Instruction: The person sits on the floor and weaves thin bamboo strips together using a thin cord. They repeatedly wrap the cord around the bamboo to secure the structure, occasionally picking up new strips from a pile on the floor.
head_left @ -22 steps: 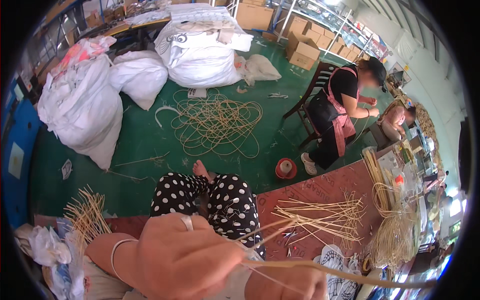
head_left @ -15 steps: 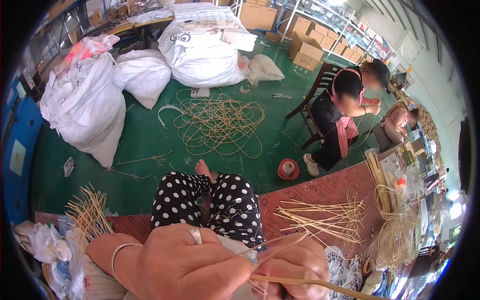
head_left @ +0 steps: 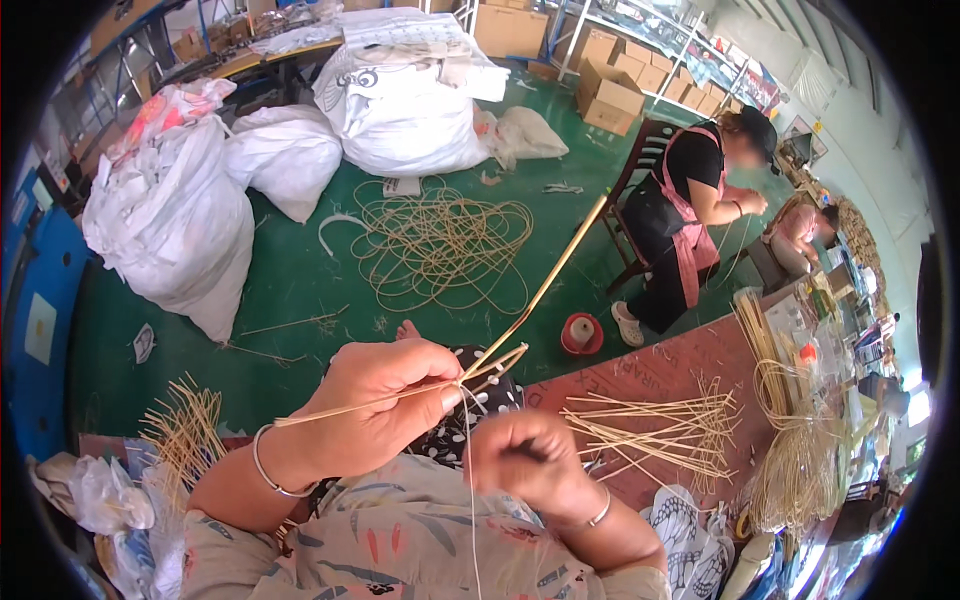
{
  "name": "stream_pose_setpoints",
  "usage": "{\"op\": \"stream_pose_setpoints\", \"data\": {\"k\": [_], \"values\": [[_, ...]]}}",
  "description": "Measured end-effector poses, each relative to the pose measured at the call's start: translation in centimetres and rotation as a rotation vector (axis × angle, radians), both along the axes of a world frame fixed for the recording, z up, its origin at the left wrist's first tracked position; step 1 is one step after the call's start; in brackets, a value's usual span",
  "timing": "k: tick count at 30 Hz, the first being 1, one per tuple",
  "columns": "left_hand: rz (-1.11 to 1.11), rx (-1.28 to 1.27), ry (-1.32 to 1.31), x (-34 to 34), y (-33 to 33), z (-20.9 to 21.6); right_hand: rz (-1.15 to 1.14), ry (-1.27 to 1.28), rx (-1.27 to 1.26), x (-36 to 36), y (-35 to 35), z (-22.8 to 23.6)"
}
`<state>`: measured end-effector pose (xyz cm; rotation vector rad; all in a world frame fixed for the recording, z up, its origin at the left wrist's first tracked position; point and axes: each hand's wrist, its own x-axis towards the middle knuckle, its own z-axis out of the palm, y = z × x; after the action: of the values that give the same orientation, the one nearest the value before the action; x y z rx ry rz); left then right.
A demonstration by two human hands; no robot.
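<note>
- Green workshop floor [head_left: 300,290] fills the upper frame, with a brown board [head_left: 660,375] at lower right.
- Left hand [head_left: 375,405], low and left of centre, is closed in a pinch on a crossing of thin rattan splints [head_left: 480,368]; one long splint [head_left: 560,265] slants up to the right from the pinch.
- Right hand [head_left: 530,460], just right of it, is curled into a fist around a fine pale strand [head_left: 470,480] that hangs down the frame; this reads as binding the crossing, and the next move would call for a taut pull with the pinch held firm.
- Splints look stiff, smooth and straw-coloured; cut lengths [head_left: 650,425] lie fanned on the board.
- Farther out: a springy rattan coil [head_left: 445,245]; slack white sacks [head_left: 190,215]; a red tape roll [head_left: 581,333]; a seated person [head_left: 690,210] at upper right.
</note>
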<state>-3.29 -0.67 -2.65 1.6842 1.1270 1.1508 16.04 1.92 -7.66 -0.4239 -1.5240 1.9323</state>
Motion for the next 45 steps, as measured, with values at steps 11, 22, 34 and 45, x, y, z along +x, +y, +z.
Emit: {"op": "stream_pose_setpoints", "data": {"k": [11, 22, 34, 45], "values": [[-0.126, -0.194, -0.234, 0.1, -0.1, 1.1, 0.189, -0.083, -0.283, 2.5, -2.2, -1.8], [-0.222, -0.195, -0.216, 1.2, 0.1, 1.2, -0.608, -0.372, 1.699, 2.3, 2.5, 5.9], [-0.228, -0.246, -0.284, 1.4, 0.6, -0.4, -0.457, -0.342, 1.698, 1.3, 3.4, 5.1], [-0.303, -0.392, -0.415, 0.1, 1.4, -1.4, -0.263, -0.395, 1.041, 1.6, 4.2, 5.1]]}}
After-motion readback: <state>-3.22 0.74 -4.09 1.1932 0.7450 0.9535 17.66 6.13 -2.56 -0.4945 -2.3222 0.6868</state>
